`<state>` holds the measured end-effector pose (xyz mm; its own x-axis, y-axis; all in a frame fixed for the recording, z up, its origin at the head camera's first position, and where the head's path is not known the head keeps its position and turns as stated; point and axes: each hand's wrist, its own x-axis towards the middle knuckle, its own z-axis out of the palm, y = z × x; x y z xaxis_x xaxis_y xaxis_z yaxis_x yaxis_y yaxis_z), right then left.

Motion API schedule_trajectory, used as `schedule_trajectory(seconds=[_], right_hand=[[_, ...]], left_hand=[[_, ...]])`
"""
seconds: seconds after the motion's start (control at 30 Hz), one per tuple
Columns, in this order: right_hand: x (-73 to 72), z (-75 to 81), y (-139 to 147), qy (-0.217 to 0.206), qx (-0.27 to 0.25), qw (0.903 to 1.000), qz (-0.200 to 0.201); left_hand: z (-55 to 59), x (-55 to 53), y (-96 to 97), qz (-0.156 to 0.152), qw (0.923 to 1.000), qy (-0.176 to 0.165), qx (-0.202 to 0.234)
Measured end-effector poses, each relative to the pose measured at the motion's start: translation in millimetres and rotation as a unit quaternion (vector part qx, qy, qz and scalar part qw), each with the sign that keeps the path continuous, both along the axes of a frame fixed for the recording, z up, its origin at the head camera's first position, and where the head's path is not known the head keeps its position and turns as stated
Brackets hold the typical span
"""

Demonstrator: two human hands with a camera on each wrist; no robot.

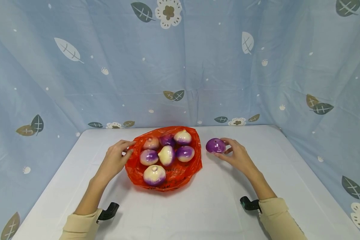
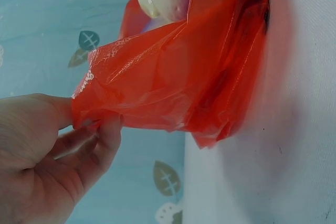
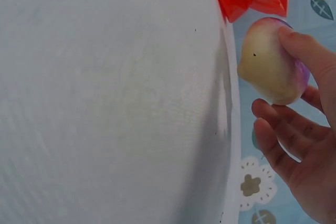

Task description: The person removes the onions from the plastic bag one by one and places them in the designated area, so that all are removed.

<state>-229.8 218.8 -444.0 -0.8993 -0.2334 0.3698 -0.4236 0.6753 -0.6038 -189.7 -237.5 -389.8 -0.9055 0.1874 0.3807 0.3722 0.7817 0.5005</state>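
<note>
A red plastic bag [image 1: 180, 178] sits on the table with its mouth spread wide. Inside lie several glossy purple-and-white turnips [image 1: 155, 175], one at the back left more pinkish. My left hand [image 1: 115, 158] pinches the bag's left rim between thumb and fingers, as the left wrist view shows with the red film [image 2: 152, 82] pulled out toward it. To the right of the bag, my right hand [image 1: 238, 156] holds another turnip [image 1: 215, 146] by its side, purple top up. In the right wrist view this turnip's pale underside [image 3: 268, 64] is clear of the table.
A white cloth covers the table [image 1: 180, 213]. Blue curtain [image 1: 198, 66] with leaf and flower prints encloses the back and both sides. Black curved pieces [image 1: 109, 211] stick out from both wrists, by the beige sleeves [image 1: 81, 226].
</note>
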Motion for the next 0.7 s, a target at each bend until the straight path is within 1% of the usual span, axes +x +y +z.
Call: schedule_trajectory(seconds=[0.17,0.33,0.7], right_hand=[[-1.8,-3.4,1.7,-0.003,0.001,1.0,-0.004],[-2.7,-3.6,2.0,-0.012,0.001,0.9999,-0.009],[-4.2,-3.9,0.0,-0.018,0.01,0.9997,-0.012]], left_hand=[[0.2,-0.1,-0.2,0.001,1.0,-0.002,0.001],[0.0,-0.5,0.5,0.002,1.0,-0.003,0.001],[0.4,-0.9,-0.7,0.002,1.0,-0.008,-0.001]])
